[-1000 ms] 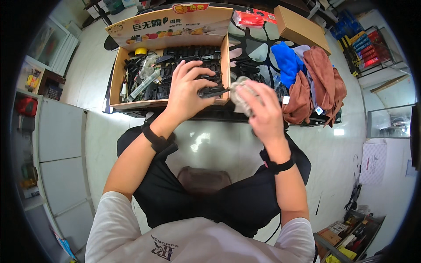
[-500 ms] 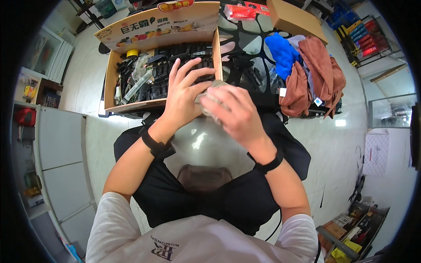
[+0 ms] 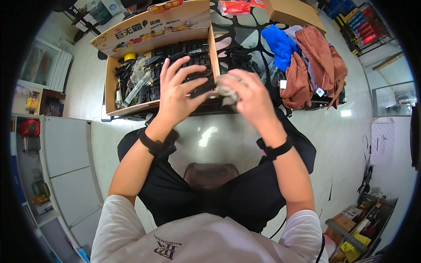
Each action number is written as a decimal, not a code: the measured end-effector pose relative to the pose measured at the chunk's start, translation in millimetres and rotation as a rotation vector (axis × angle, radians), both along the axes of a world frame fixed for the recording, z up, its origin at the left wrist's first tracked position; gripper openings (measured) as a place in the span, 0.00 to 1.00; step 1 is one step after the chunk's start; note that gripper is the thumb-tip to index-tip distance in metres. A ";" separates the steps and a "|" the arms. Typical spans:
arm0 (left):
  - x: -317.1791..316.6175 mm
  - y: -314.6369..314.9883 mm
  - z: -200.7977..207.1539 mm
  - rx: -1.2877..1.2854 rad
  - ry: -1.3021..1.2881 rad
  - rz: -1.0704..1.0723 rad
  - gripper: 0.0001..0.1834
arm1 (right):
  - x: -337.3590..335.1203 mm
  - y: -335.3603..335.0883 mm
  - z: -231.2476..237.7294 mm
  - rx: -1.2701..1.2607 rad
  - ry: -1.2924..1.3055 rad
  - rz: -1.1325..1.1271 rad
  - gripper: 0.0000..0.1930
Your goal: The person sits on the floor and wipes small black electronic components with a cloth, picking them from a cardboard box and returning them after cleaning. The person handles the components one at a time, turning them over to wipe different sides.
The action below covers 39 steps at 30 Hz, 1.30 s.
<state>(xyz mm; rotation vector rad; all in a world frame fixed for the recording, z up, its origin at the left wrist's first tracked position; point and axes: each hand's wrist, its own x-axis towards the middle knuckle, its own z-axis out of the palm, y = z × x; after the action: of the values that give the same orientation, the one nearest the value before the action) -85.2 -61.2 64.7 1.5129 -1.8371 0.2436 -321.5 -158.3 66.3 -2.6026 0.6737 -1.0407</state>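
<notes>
My left hand (image 3: 177,94) is raised over the front right corner of an open cardboard box (image 3: 162,106). Its fingers are fanned out, and a small dark black part (image 3: 202,89) appears pinched between thumb and finger; its exact kind is unclear. A crumpled greyish-beige cloth (image 3: 228,90) is bunched in the fingers of my right hand (image 3: 252,98), just right of the left hand and apart from it. The right fingers are slightly blurred. Inside the box lie many black plastic parts (image 3: 153,90), with clear plastic packaging and a yellow round item (image 3: 129,57) at the left.
Brown cloths (image 3: 313,52) and a blue cloth (image 3: 279,44) are heaped on the right of the black-patterned table (image 3: 226,28). A red packet (image 3: 234,7) and another cardboard box (image 3: 294,13) sit at the back. A brown translucent stool (image 3: 210,175) stands between my knees.
My right hand has moved right with the cloth, away from the left hand. The left hand has shifted slightly left, and the black part by its thumb now shows. The view has shifted a little.
</notes>
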 end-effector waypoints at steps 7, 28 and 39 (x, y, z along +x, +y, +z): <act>12.3 -2.9 3.0 0.020 0.032 -0.008 0.22 | -17.9 6.5 -5.7 0.107 0.064 0.161 0.26; 9.3 -3.7 -0.8 0.093 0.070 -0.005 0.21 | -23.5 2.9 -2.5 -0.032 0.054 -0.040 0.29; -5.8 -4.8 -1.8 0.003 0.068 -0.072 0.21 | -4.4 4.5 -3.3 -0.137 -0.069 0.021 0.25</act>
<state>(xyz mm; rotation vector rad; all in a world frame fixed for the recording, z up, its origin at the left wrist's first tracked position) -91.1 -66.0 62.9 1.4368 -1.8342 0.1538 -325.9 -153.8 63.0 -2.6680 0.5766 -1.2040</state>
